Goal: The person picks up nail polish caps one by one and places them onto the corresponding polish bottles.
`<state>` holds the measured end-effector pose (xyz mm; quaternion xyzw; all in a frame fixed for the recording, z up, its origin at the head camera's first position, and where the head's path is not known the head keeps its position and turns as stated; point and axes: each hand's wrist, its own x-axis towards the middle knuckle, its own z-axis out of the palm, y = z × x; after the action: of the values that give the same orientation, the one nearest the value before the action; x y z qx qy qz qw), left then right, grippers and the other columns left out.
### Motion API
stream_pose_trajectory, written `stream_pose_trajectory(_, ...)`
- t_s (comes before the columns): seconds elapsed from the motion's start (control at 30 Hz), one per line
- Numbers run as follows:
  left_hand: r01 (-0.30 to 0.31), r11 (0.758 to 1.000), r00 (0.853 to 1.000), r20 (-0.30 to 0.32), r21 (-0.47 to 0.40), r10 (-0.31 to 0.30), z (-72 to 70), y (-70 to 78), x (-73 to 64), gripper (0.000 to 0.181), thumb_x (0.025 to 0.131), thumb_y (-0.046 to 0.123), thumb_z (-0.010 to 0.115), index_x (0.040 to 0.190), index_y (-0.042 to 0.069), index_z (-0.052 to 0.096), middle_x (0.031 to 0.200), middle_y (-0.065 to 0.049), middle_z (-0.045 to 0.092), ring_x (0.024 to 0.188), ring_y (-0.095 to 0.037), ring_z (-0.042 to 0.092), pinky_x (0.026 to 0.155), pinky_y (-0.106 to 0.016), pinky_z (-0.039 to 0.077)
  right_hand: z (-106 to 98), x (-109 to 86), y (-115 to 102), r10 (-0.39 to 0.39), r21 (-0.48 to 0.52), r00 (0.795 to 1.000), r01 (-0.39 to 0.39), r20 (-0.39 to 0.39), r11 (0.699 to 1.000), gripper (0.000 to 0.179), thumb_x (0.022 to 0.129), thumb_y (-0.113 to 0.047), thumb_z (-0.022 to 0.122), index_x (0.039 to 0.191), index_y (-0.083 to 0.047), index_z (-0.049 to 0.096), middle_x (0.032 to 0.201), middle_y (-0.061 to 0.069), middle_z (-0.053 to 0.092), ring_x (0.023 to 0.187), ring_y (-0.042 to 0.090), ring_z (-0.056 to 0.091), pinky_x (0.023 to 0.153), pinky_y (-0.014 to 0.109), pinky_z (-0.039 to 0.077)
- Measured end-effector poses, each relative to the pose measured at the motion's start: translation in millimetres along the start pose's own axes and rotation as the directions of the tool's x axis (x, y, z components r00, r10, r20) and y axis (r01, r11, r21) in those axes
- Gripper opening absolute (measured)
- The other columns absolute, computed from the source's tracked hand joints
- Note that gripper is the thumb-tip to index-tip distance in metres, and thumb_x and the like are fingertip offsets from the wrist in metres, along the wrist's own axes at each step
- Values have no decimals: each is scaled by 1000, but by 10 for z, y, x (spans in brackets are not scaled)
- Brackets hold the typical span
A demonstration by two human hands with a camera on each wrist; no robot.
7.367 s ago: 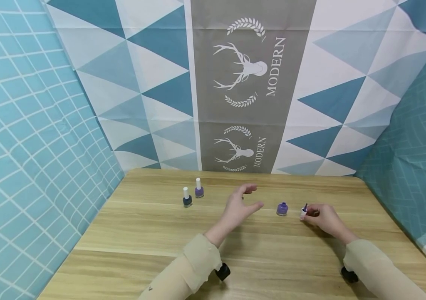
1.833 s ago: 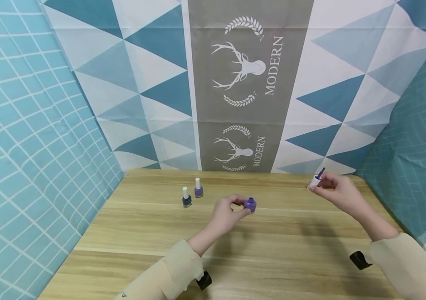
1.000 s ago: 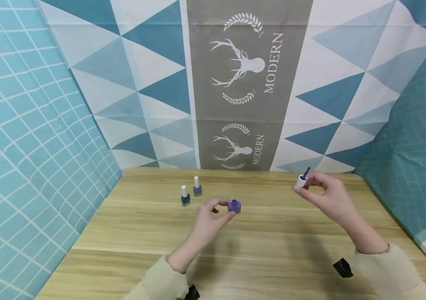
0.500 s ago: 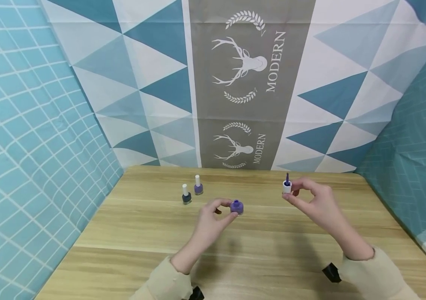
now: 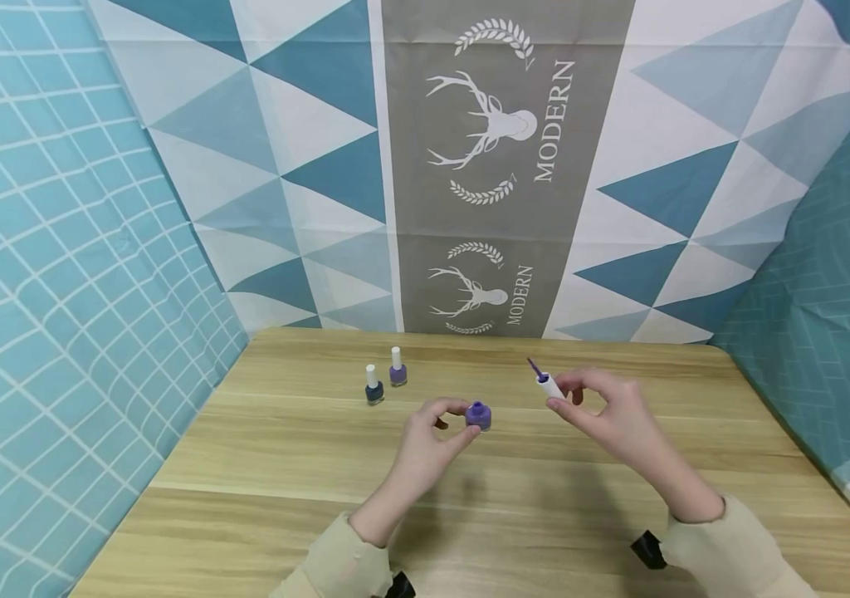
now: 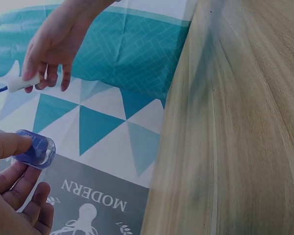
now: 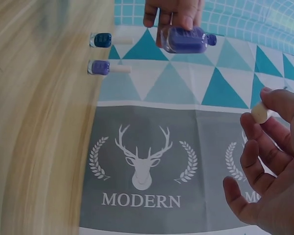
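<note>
Just nudged the white cap (image 5: 550,387) further left with the right grip (image 5: 610,407), tipping its brush (image 5: 535,369) toward the upper left. Pinching that, plus the open purple bottle (image 5: 479,418) in the left grip (image 5: 425,443), lower middle of frame. Closer together now, but still uncapped, tbh.

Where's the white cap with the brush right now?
In the head view, the white cap is pinched in the right hand above the table, right of the open purple bottle held by the left hand.
</note>
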<state>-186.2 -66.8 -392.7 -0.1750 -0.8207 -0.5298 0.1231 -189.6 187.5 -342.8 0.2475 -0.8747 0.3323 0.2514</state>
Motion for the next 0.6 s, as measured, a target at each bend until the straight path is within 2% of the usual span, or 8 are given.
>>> stream_pose_trajectory(0.27,-5,1000,1000,16,-11,5,14,11,-1,25,80,19,75,102,10,68,102,-2,68,96,-20,60,80,-36,49,68,-28,-22,42,-1,998,-42,46,999,19,75,-17,80,91,-18,70,83,-10,65,71,7,50,58,23,42)
stream_pose_trajectory(0.4,-13,1000,1000,27,-27,14,23,4,-3,24,80,19,75,102,11,68,102,-1,68,97,-23,60,80,-37,48,83,-32,-22,29,1,998,-29,53,1000,19,75,-18,80,91,-19,70,83,-11,64,70,7,50,57,22,42)
stream_pose_trajectory(0.6,-17,1000,999,33,-14,18,30,-13,-2,24,79,20,75,102,12,69,102,0,67,95,-17,59,79,-35,48,93,-38,-33,21,4,998,-22,59,1000,20,74,-19,81,92,-21,70,81,-14,61,68,13,51,55,23,39)
